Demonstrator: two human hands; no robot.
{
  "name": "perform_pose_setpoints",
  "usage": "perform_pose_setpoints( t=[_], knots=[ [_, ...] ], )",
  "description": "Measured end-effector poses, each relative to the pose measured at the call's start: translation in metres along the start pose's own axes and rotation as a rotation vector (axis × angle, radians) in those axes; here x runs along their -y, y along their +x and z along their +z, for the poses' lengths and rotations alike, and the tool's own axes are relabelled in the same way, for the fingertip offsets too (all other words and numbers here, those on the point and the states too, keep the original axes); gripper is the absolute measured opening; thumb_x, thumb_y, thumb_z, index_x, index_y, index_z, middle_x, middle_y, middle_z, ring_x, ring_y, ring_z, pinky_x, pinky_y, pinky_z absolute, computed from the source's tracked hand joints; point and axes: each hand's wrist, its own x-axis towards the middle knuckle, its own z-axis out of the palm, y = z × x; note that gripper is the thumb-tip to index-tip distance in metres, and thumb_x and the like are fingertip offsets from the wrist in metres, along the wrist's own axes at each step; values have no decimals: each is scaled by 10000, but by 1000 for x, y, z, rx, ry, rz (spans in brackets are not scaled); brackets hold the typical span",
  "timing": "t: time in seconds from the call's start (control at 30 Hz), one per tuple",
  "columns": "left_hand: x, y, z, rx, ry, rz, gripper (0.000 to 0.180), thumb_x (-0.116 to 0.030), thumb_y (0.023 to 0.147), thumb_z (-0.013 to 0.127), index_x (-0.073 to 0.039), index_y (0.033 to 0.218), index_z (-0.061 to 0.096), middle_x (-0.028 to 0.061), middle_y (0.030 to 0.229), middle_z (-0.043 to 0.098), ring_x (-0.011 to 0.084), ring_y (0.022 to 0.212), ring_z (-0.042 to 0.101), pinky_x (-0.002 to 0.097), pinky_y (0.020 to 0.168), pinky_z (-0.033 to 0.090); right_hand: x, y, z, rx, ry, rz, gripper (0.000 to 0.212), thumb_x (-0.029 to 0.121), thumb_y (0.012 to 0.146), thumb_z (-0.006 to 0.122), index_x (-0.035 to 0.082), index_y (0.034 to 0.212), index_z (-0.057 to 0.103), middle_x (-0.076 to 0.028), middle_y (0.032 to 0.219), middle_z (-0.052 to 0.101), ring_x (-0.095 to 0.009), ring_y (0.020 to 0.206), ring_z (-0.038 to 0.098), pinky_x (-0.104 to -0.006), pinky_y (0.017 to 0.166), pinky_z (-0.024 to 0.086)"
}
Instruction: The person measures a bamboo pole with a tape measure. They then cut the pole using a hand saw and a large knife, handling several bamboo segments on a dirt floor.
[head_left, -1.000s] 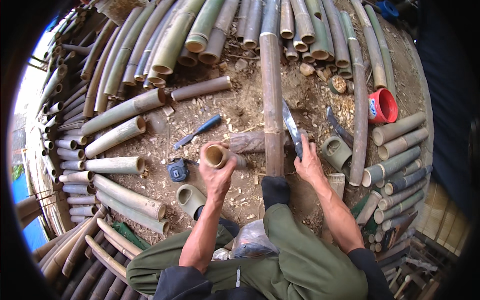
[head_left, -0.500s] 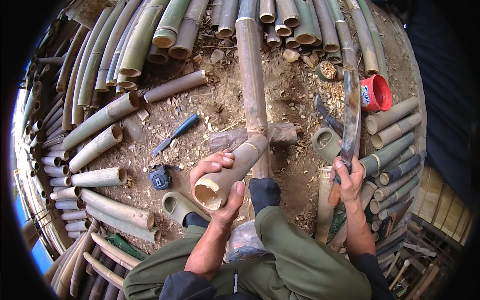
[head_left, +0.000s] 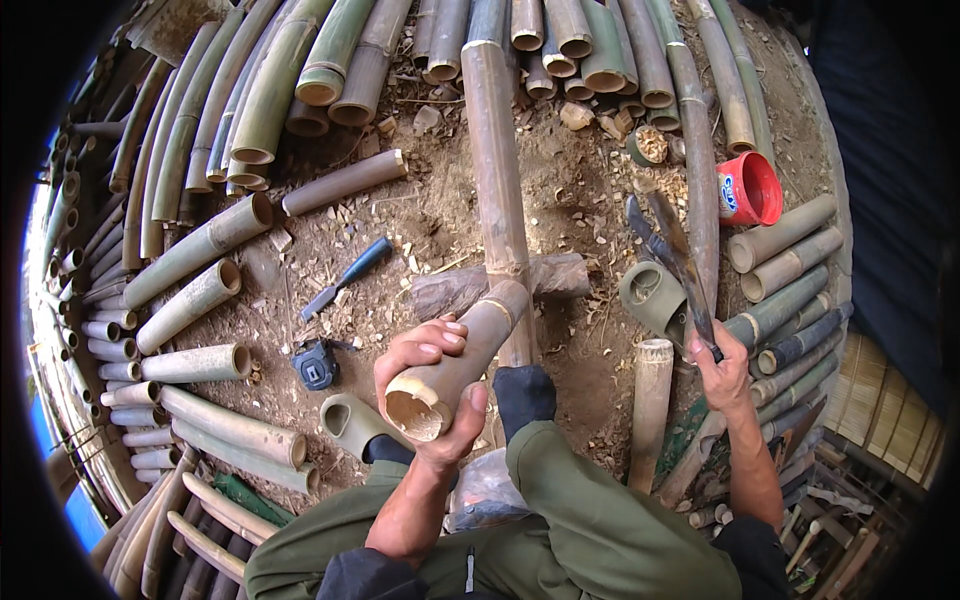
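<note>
My left hand [head_left: 432, 375] is wrapped round a short bamboo section [head_left: 475, 340], its hollow, ragged-edged end tipped up toward me. The far end of that section lies against a long bamboo pole [head_left: 498, 170], which rests across a rough log [head_left: 450, 291]. Out to the right, my right hand [head_left: 722, 372] grips a machete [head_left: 684, 268] by its handle. The dark blade slants up and to the left, somewhat blurred, apart from the bamboo section. My foot in a dark sock [head_left: 524, 395] is at the near end of the pole.
A blue-handled chisel [head_left: 350, 275] and a tape measure [head_left: 316, 364] lie left on the chip-strewn dirt. Green clogs [head_left: 652, 298] sit either side. A red bucket [head_left: 750, 190] lies tipped at right. Cut bamboo pieces [head_left: 200, 238] line the left, back and right.
My right hand has moved to the right, and the machete has swung from near upright to slanting left. The bamboo section in my left hand has shifted slightly left.
</note>
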Motion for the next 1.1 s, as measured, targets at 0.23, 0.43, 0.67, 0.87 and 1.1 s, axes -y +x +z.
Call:
perform_pose_setpoints(
  t=[0.23,0.43,0.67,0.87,1.1],
  knots=[
    [6,-2,1,-28,17,-29,529,-36,716,754,-38,1165,474,151,1060,577,279,1038,590,495,1021,434,1,4,-11,22,-114,-58,289,75,910,613,-61,1165,628,-207,958,676,-326,853,675,-375,773,511],
    [4,-1,4,-57,13,-30,525,-44,726,753,-38,1170,472,153,1061,577,278,1033,588,495,1018,434,10,16,-17,120,-227,-186,283,67,906,621,-19,1174,653,-208,969,681,-365,864,675,-392,760,527],
    [7,2,0,78,42,-19,533,-50,728,764,-39,1172,470,154,1068,576,276,1026,589,496,1013,434,16,30,-28,236,-483,-300,273,131,862,692,66,1128,689,-115,854,655,-323,755,658,-414,636,524],
    [6,0,8,-130,-39,-98,548,-33,724,752,-42,1184,454,149,1086,566,271,1055,573,493,1041,412,25,53,-26,410,-680,-514,292,216,824,731,147,1104,686,-52,759,586,-265,707,656,-402,580,532],
    [8,-2,11,-76,2,-49,544,-15,737,738,-45,1193,443,149,1095,564,266,1069,565,490,1050,407,44,70,10,450,-710,-676,356,253,812,738,192,1147,634,-19,764,568,-226,720,661,-392,587,549]
  ],
)
